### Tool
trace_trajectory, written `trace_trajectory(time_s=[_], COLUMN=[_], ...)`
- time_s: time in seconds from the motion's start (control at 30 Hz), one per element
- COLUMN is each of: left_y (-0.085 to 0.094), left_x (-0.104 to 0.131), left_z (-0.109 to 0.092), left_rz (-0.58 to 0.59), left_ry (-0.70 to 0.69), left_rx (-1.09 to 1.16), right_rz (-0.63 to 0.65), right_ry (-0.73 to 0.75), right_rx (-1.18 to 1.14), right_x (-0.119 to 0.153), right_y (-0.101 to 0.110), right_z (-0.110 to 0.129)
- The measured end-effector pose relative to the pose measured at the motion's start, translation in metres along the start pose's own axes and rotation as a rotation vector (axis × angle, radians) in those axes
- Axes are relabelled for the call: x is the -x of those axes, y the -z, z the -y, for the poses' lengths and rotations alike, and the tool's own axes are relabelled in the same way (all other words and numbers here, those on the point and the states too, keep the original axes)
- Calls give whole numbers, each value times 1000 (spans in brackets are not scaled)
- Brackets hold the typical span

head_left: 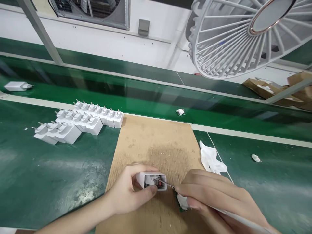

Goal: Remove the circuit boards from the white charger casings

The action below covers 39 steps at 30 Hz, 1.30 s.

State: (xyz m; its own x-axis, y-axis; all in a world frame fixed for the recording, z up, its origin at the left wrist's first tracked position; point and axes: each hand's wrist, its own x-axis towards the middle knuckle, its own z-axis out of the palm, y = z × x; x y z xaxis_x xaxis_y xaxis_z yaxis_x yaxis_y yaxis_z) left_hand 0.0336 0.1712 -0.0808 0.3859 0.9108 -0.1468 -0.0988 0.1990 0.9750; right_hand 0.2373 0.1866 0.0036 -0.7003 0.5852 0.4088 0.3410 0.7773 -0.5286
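Observation:
Over the brown board [156,133], my left hand [131,191] holds a white plug housing [141,179], its open end turned right. Dark and red parts show inside it, and the left thumb rests at its lower rim. My right hand [214,195] is closed round a thin tool [169,185] whose metal tip reaches into the housing. A small green circuit board with a white part [182,201] is also held beneath the right fingers; its far side is hidden by them.
Rows of white plug housings [80,118] stand at the left. A white glove [211,157] lies right of the board. Small pieces [180,112] [255,158] lie beyond and to the right. A fan [231,39] hangs at upper right; cardboard boxes [280,94] stand behind.

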Motion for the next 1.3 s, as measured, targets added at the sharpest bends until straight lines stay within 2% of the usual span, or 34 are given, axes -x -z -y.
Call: trace_trajectory(time_s=[0.27,0.4,0.5,0.6,0.7,0.77,0.8,0.93,0.97,1.03,1.07,1.1,1.23,1.3], left_y=[0,-1,-3,-3,2,7,9,9,9,13,18,26,69,85], left_x=[0,-1,0,1,-2,-7,-9,-15,-15,-17,-20,-24,-53,-69], left_z=[0,-3,0,5,7,4,1,-6,-7,-10,-12,-14,-28,-32], left_rz=[4,62,48,14,-57,-92,-103,-67,-59,-67,-126,-217,-749,-856], left_ry=[-77,-101,-51,-29,16,72,86,70,67,63,34,-18,-370,-409], left_rx=[-70,-98,-58,9,116,191,215,218,195,43,-108,-308,-1251,-1496], right_rz=[67,107,76,40,-121,-212,-188,224,276,274,239,195,-46,-76], right_ry=[107,126,146,77,-61,-87,-88,-192,-221,-260,-286,-321,-616,-737], right_rx=[81,124,162,39,-119,-106,-75,35,52,113,161,219,537,645], right_x=[-1,0,2,0,-4,-6,-8,-18,-21,-27,-30,-33,-40,-40], right_y=[-2,-9,-16,-15,1,11,13,-7,-13,-20,-19,-14,21,33], right_z=[-4,-7,-8,-9,-13,-17,-19,-24,-26,-39,-51,-67,-153,-193])
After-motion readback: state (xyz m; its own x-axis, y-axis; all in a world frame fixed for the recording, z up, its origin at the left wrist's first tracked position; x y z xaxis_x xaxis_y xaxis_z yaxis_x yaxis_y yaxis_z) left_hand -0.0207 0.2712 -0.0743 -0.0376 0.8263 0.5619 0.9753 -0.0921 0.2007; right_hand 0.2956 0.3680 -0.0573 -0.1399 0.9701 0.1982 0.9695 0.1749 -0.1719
